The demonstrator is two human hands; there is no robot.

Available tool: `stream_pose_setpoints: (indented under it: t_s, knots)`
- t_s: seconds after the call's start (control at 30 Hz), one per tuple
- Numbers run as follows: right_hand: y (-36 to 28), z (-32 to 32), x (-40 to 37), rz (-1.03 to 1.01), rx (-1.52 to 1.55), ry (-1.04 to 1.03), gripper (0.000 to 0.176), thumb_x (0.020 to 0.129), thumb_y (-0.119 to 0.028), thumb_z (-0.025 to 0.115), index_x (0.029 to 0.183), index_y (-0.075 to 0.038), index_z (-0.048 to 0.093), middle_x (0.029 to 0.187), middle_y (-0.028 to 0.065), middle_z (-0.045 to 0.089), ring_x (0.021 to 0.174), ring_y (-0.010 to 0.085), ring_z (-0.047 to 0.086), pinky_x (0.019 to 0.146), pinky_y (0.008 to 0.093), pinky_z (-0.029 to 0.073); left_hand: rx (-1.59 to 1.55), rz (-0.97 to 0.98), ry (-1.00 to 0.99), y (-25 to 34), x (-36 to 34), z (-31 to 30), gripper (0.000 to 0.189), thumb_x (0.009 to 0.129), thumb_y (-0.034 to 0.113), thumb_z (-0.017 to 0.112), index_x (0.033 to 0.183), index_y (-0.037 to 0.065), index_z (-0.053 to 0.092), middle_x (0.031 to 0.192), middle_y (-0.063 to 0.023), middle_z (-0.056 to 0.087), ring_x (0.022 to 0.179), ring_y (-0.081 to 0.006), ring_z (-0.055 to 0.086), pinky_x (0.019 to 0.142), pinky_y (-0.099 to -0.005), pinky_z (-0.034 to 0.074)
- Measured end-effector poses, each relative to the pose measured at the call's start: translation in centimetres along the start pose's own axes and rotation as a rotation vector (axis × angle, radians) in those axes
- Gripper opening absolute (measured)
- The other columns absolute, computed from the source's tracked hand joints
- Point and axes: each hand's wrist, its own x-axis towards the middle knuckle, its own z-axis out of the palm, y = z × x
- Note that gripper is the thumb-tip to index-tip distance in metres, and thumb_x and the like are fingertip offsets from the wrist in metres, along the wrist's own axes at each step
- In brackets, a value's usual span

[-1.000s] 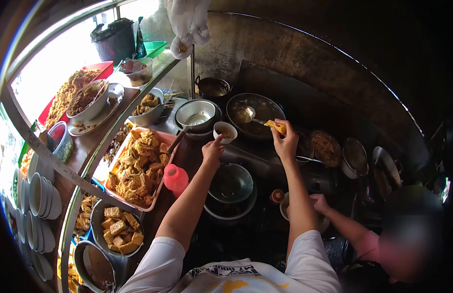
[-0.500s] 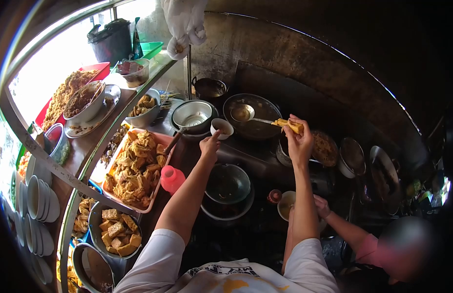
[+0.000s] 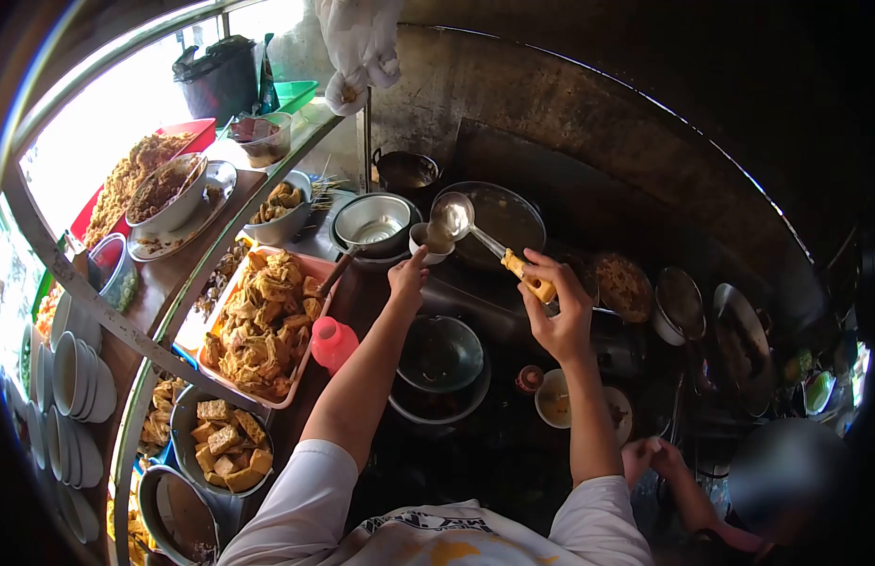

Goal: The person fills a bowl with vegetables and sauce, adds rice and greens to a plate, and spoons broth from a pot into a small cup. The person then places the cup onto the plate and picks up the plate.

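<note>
My left hand (image 3: 408, 277) grips a small white bowl (image 3: 436, 247) by its near side, beside the metal pots. My right hand (image 3: 560, 307) is closed on the yellow handle of a metal ladle (image 3: 453, 216). The ladle's head is tilted over the bowl's right rim, with liquid at its lip. Behind the ladle is a large pot of dark broth (image 3: 508, 226). A silver pot (image 3: 371, 223) stands just left of the bowl.
A pink tray of fried pieces (image 3: 258, 330), a pink bottle (image 3: 334, 345) and a pot of tofu chunks (image 3: 228, 447) are at left. A dark wok (image 3: 439, 354) lies between my arms. Another person's hands (image 3: 652, 457) are at lower right, near two bowls.
The ladle has moved from over the broth pot left to the white bowl and tipped. My right hand has come lower and nearer. The other person's hands have moved down, away from the bowls.
</note>
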Motion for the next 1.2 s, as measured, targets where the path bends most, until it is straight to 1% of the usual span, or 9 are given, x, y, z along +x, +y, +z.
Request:
stream_pose_setpoints:
  t_s: [0.17,0.27,0.43,0.57,0.73,0.8,0.93,1.03,1.2]
  knots:
    - [1.6,-0.4,-0.2,-0.106,-0.097,0.043,0.027,0.074,0.007,0.066,0.099,-0.003,0.059,0.108,0.0142,0.065,0.085,0.0279,0.062,0.075,0.0353,0.05,-0.021,-0.011,-0.007,0.0,-0.2,0.4,0.031,0.075,0.031,0.079,0.085,0.006,0.063,0.073,0.0006,0.06,0.058,-0.0063,0.054,0.05,-0.0194,0.04]
    - [4.9,0.5,-0.7,-0.092,-0.123,0.018,0.028,0.075,0.007,0.065,0.1,-0.003,0.058,0.107,0.0128,0.065,0.085,0.0283,0.062,0.074,0.0353,0.05,-0.033,0.028,0.012,-0.2,-0.6,0.7,0.036,0.074,0.03,0.079,0.083,-0.001,0.063,0.072,-0.0034,0.059,0.056,-0.0074,0.052,0.047,-0.0186,0.038]
    - [8.6,2.3,-2.1,-0.046,-0.172,-0.058,0.026,0.075,0.006,0.065,0.098,-0.004,0.058,0.107,0.0121,0.065,0.084,0.0285,0.061,0.076,0.0358,0.05,-0.038,0.033,-0.018,-0.5,-0.9,0.5,0.036,0.074,0.031,0.079,0.082,0.0,0.063,0.071,-0.003,0.058,0.055,-0.0079,0.05,0.048,-0.0201,0.037]
    - [9.9,3.0,-2.7,0.056,-0.122,0.009,0.023,0.076,0.004,0.066,0.096,-0.004,0.058,0.103,0.014,0.066,0.087,0.0303,0.063,0.078,0.0352,0.05,-0.025,0.037,-0.015,-1.0,-0.7,0.0,0.036,0.073,0.031,0.08,0.081,0.0,0.063,0.068,-0.0025,0.057,0.055,-0.0079,0.048,0.049,-0.0207,0.037]
    - [11.9,3.3,-2.8,0.325,0.091,0.248,0.019,0.082,-0.002,0.066,0.1,-0.001,0.059,0.099,0.0131,0.067,0.088,0.0199,0.066,0.075,0.0284,0.052,0.005,0.044,-0.006,-1.5,-0.1,-0.4,0.036,0.073,0.031,0.08,0.079,0.0,0.063,0.067,-0.0023,0.056,0.054,-0.0077,0.047,0.049,-0.0208,0.036]
    - [12.2,2.9,-2.5,0.391,0.187,0.32,0.019,0.085,-0.003,0.065,0.102,0.001,0.059,0.096,0.0104,0.066,0.085,0.0125,0.064,0.071,0.0236,0.052,0.007,0.048,-0.005,-1.4,-0.1,-0.4,0.036,0.073,0.031,0.08,0.078,0.0,0.063,0.067,-0.0022,0.056,0.054,-0.0076,0.047,0.048,-0.0209,0.036]
    - [11.5,1.8,-1.9,0.466,0.333,0.343,0.018,0.086,-0.001,0.063,0.104,0.002,0.058,0.096,0.0085,0.064,0.08,0.0101,0.062,0.07,0.0219,0.052,0.001,0.054,-0.007,-1.6,0.2,-0.6,0.036,0.073,0.031,0.08,0.078,0.0,0.062,0.066,-0.0022,0.056,0.053,-0.0075,0.047,0.048,-0.0212,0.035]
    - [10.3,0.8,-1.3,0.466,0.333,0.314,0.019,0.086,0.002,0.062,0.104,0.003,0.057,0.106,0.0122,0.064,0.085,0.0122,0.063,0.067,0.0215,0.052,0.008,0.052,0.006,-1.6,0.1,-0.5,0.036,0.073,0.031,0.08,0.079,0.0,0.062,0.067,-0.0023,0.056,0.053,-0.0074,0.047,0.048,-0.021,0.035]
    - [8.4,-0.2,-0.5,0.444,0.359,0.309,0.019,0.086,0.001,0.062,0.104,0.003,0.057,0.106,0.0109,0.063,0.09,0.0129,0.063,0.074,0.0226,0.053,0.023,0.02,-0.002,-1.6,0.0,-0.2,0.031,0.076,0.029,0.078,0.082,0.005,0.061,0.068,0.0006,0.056,0.052,-0.0051,0.049,0.044,-0.017,0.036]
